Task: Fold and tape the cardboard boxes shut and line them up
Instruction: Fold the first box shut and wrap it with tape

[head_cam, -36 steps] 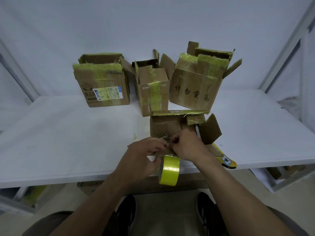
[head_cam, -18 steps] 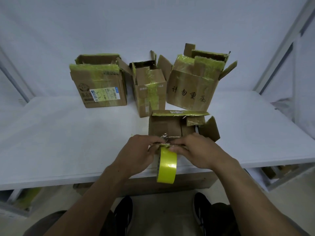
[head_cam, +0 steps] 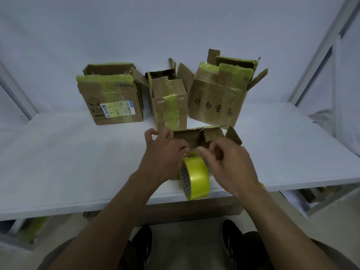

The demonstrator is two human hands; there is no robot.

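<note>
The left grip (head_cam: 163, 158) and the right grip (head_cam: 231, 164) are bare, and so are both forearms (head_cam: 109, 217), down to the lower edge of the view. Below the table's (head_cam: 58, 172) front edge show two black shoes with rounded toes, the left shoe (head_cam: 143, 242) and the right shoe (head_cam: 230, 236). Outside them, dull grey-brown trousers (head_cam: 56, 258) cover the knees.

The white bench (head_cam: 78, 162) carried 4 cardboard boxes. The narrow box (head_cam: 169, 106) stood toward the back, flaps up, with a band of yellow tape down its front. Just left of it stood a wider box with a printed label (head_cam: 115, 102), yellow tape along its top edge. Just right of it, nearly touching, the box with handwritten characters (head_cam: 216, 102) sat at an angle. In front of it, toward the near edge, sat a low open box (head_cam: 194, 136), partly hidden.
</note>
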